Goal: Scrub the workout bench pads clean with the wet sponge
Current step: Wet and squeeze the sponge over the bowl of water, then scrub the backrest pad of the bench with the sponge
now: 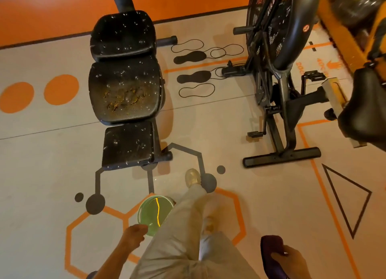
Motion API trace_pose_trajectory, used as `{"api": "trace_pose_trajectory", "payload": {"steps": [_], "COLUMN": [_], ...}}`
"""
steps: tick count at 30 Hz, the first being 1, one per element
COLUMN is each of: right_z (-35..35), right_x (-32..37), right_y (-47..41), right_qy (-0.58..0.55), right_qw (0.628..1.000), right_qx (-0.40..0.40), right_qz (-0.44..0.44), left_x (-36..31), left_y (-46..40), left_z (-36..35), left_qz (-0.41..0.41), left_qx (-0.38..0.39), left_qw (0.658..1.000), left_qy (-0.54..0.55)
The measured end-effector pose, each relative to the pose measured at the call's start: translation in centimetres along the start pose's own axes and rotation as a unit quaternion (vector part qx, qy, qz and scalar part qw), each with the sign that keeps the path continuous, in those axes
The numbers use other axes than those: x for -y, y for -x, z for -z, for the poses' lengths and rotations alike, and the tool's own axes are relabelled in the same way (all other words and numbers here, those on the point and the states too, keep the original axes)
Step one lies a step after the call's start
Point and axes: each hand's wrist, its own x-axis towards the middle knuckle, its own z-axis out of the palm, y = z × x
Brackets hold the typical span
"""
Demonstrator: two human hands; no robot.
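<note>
Nearest to me, my right hand curls its grip around a dark purple sponge at the lower right edge of view. My left hand hangs lower left with fingers curled, at the rim of a green bowl; I cannot tell whether the grip actually holds that rim or only sits beside it. Water in the bowl catches a bright yellow streak of light. Between the hands I see my beige trouser legs and light shoes, the forward one planted on the grey floor, which carries orange hexagons and dark dots.

Just beyond the forward shoe stands the black workout bench, its three pads running away from me. Near pad and far pad are flecked with white bits; the middle pad also bears brownish crumbly dirt. Painted footprints lie right of it, then a black air bike. An orange wall closes the far side.
</note>
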Motion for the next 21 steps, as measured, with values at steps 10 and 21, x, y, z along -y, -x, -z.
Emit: {"api": "trace_pose_trajectory", "payload": {"steps": [10,21], "right_z": [7.9,18.1], "right_x": [17.3,48.1], "right_y": [-3.0,-8.5], "right_qy": [-0.038,0.132], "right_qw": [0.998,0.973], "right_qx": [-0.039,-0.023], "right_qz": [-0.023,0.187], "left_x": [-25.6,-38.9], "left_y": [-4.6,-7.8], "left_z": [3.4,4.8], "left_qz": [-0.180,-0.141], "left_qx": [0.021,-0.023], "left_qw": [0.983,0.983], "left_qy": [0.015,0.112]}}
